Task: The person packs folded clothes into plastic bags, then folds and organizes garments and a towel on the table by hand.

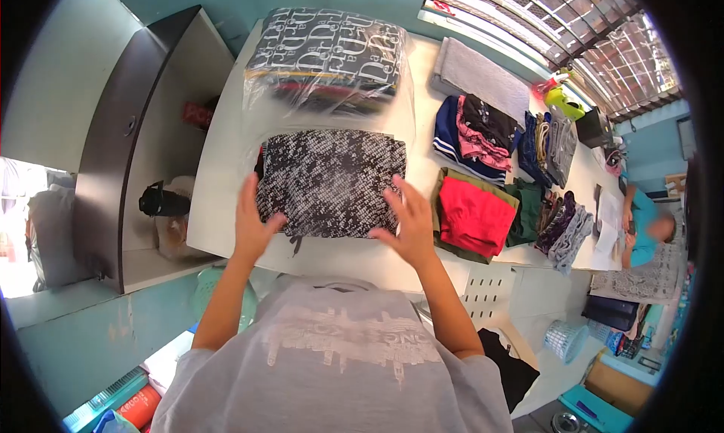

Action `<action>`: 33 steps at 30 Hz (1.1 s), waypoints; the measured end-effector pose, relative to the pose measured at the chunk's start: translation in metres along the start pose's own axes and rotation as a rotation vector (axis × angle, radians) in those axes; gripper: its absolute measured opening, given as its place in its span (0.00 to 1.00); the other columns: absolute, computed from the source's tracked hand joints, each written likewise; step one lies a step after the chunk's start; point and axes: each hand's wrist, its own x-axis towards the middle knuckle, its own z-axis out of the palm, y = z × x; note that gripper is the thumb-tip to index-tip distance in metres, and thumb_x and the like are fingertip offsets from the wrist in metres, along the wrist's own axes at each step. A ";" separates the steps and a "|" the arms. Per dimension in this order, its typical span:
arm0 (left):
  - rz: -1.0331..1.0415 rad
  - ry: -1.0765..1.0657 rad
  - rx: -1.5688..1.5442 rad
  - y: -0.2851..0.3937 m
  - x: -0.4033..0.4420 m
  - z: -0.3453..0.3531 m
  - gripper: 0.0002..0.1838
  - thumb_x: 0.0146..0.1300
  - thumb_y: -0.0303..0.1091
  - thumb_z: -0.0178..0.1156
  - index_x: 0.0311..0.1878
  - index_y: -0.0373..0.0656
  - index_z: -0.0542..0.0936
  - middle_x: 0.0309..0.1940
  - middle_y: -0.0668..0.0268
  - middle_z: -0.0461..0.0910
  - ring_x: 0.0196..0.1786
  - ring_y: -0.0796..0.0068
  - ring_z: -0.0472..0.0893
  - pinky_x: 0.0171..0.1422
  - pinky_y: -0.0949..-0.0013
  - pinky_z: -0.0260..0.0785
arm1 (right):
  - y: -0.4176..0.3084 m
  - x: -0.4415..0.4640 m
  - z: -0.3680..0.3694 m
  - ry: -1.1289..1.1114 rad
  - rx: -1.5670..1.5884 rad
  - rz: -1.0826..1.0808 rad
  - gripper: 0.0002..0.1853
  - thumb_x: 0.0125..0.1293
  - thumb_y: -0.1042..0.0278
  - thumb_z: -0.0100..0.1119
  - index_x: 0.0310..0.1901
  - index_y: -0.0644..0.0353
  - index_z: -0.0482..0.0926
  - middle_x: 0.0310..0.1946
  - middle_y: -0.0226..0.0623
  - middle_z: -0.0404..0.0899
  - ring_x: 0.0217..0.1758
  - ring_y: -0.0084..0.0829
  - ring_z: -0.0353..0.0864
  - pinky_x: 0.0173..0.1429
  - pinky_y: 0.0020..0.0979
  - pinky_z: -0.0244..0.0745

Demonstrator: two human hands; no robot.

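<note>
A folded black-and-white patterned garment point(332, 180) lies on the white table in front of me, partly over the clear plastic bag. My left hand point(255, 220) is at its left edge, fingers spread. At its right edge is my right hand point(409, 222), with thumb and fingers apart. Whether the fingertips press on the cloth, I cannot tell. Just beyond it, a clear plastic bag point(403, 105) wraps a stack of folded cloth with a grey lettered piece point(328, 48) on top. A thin dark string point(296, 244) hangs from the garment's near edge.
Folded clothes stand on the table's right, among them a red piece point(475, 216), a pink-and-black pile point(483, 135) and a grey towel point(483, 78). An open cabinet point(143, 146) stands at left. Another person point(648, 225) sits at the far right. A basket point(566, 342) is on the floor.
</note>
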 end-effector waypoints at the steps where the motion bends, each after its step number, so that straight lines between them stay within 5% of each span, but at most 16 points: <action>1: 0.128 -0.102 0.100 0.009 -0.004 0.002 0.40 0.50 0.39 0.64 0.66 0.43 0.60 0.66 0.55 0.59 0.67 0.55 0.60 0.70 0.60 0.50 | -0.004 -0.005 0.002 -0.073 -0.034 -0.047 0.32 0.50 0.59 0.66 0.59 0.53 0.68 0.64 0.44 0.61 0.64 0.45 0.63 0.65 0.40 0.58; 3: 0.387 -0.303 0.293 0.022 -0.009 0.007 0.38 0.48 0.35 0.63 0.65 0.46 0.62 0.66 0.56 0.58 0.68 0.54 0.58 0.71 0.59 0.48 | -0.007 -0.011 0.007 -0.216 -0.111 -0.147 0.33 0.48 0.62 0.67 0.59 0.49 0.69 0.65 0.43 0.60 0.63 0.44 0.63 0.64 0.40 0.60; 6: 0.429 -0.375 0.512 0.024 -0.001 0.014 0.27 0.51 0.27 0.56 0.58 0.46 0.71 0.63 0.60 0.65 0.67 0.59 0.63 0.68 0.59 0.55 | 0.002 -0.007 0.015 -0.215 -0.037 -0.139 0.30 0.46 0.69 0.65 0.55 0.46 0.72 0.62 0.40 0.65 0.61 0.41 0.66 0.62 0.40 0.64; 9: 0.368 -0.323 0.231 0.014 0.017 0.003 0.22 0.50 0.22 0.52 0.51 0.45 0.77 0.57 0.64 0.72 0.62 0.64 0.69 0.63 0.59 0.62 | 0.008 0.002 0.017 -0.210 0.112 -0.071 0.25 0.46 0.75 0.62 0.50 0.50 0.75 0.57 0.35 0.70 0.59 0.37 0.68 0.59 0.40 0.67; 12: 0.534 -0.141 0.375 0.034 0.036 -0.016 0.20 0.51 0.19 0.49 0.47 0.44 0.79 0.51 0.65 0.77 0.57 0.65 0.75 0.57 0.61 0.67 | 0.001 0.018 0.008 -0.105 0.077 -0.170 0.20 0.47 0.76 0.60 0.46 0.52 0.77 0.52 0.33 0.74 0.56 0.35 0.70 0.58 0.38 0.67; 17: 0.432 -0.465 0.497 0.004 -0.005 0.006 0.30 0.48 0.24 0.55 0.60 0.46 0.69 0.67 0.59 0.60 0.70 0.59 0.57 0.72 0.53 0.46 | -0.001 -0.008 0.011 -0.280 -0.106 -0.185 0.27 0.46 0.71 0.63 0.52 0.50 0.72 0.61 0.35 0.66 0.63 0.37 0.65 0.61 0.40 0.64; 22: 0.308 -0.356 0.302 0.020 -0.021 0.022 0.36 0.45 0.25 0.60 0.63 0.45 0.64 0.69 0.58 0.55 0.71 0.58 0.55 0.72 0.53 0.45 | 0.013 -0.019 0.027 -0.215 -0.140 -0.180 0.34 0.44 0.71 0.63 0.57 0.48 0.68 0.66 0.39 0.58 0.67 0.41 0.59 0.64 0.43 0.61; 33: 0.445 -0.432 0.439 0.022 0.010 0.003 0.29 0.51 0.23 0.53 0.60 0.47 0.69 0.64 0.62 0.64 0.67 0.63 0.64 0.69 0.57 0.55 | 0.001 0.006 0.017 -0.108 -0.039 -0.191 0.31 0.38 0.72 0.64 0.52 0.52 0.74 0.50 0.39 0.70 0.50 0.40 0.71 0.49 0.36 0.72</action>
